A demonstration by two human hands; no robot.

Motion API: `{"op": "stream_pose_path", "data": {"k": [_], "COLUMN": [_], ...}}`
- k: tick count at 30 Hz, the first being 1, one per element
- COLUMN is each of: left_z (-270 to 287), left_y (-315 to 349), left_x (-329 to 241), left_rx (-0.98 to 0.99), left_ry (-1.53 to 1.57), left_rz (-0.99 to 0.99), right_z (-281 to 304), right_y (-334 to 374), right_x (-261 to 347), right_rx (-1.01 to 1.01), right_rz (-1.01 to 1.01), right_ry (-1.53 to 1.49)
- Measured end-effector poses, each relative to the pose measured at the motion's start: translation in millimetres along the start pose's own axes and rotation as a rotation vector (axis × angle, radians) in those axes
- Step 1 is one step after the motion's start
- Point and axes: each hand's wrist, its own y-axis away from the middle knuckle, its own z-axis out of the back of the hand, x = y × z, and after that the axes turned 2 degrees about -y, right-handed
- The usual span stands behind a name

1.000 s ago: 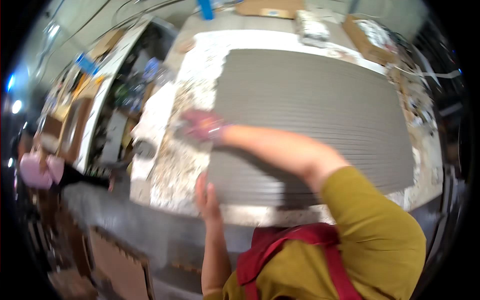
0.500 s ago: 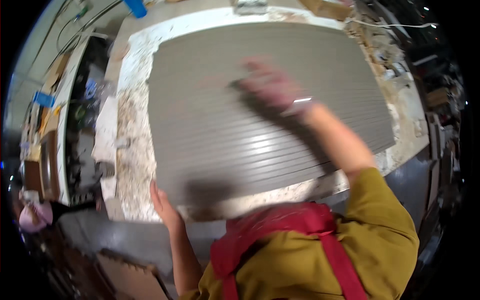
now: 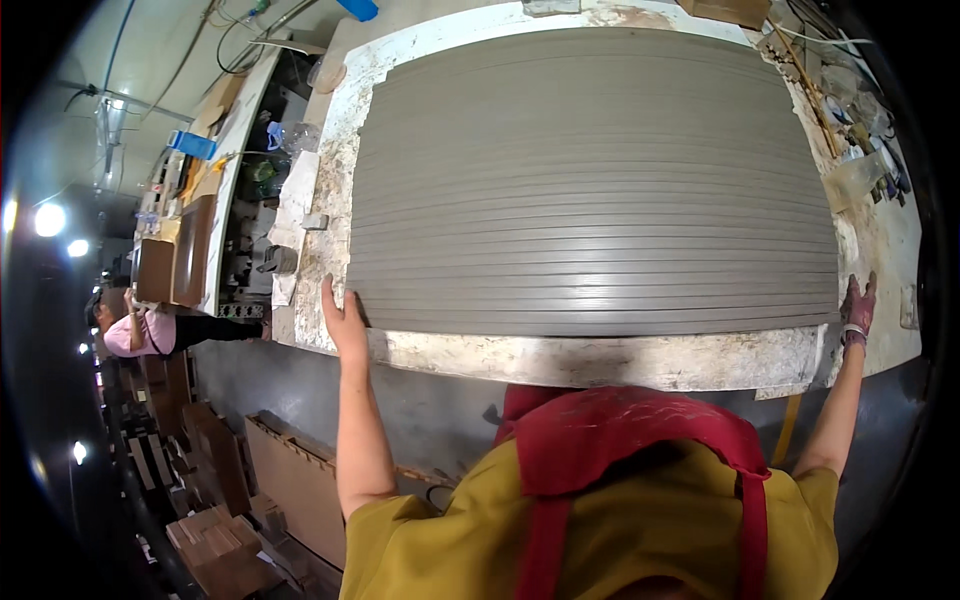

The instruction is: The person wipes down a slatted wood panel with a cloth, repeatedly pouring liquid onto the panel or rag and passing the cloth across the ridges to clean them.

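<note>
Long grey strips (image 3: 590,190) lie side by side in a wide sheet across the stained white worktable (image 3: 440,352). My bare left hand (image 3: 345,322) rests at the sheet's near left corner, fingers stretched out and apart, the thumb beside the strip ends. At the near right corner my right hand (image 3: 857,306), in a reddish, stained glove, is held upright with its fingers extended next to the strip ends. Neither hand holds anything. Whether either palm presses on the strips, I cannot tell.
A small grey block (image 3: 316,222) and a dark cup-like container (image 3: 279,260) sit left of the strips. Clear plastic (image 3: 855,180) and clutter line the right edge. Beyond the left side, a person in a pink top (image 3: 140,332) stands by another bench (image 3: 237,170).
My right hand has moved from over the middle of the strips to their right end. My left hand stays at the left corner. The view has shifted, bringing more of the left into sight.
</note>
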Motion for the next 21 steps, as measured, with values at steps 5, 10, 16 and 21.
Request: {"op": "stream_pose_path", "data": {"k": [5, 10, 16, 21], "left_z": [-52, -66, -168, -222], "left_y": [25, 40, 60, 80], "left_x": [-89, -101, -245, -349], "left_rx": [-0.172, -0.104, 0.217, 0.525], "left_ry": [-0.226, 0.118, 0.283, 0.269], "left_rz": [-0.433, -0.401, -0.438, -0.647], "right_z": [-10, -3, -9, 22], "right_y": [-26, 17, 45, 34], "right_x": [-61, 36, 63, 38], "right_rx": [0.022, -0.032, 0.058, -0.111], "right_rz": [0.222, 0.426, 0.281, 0.144], "right_ry": [0.177, 0.294, 0.488, -0.027]}}
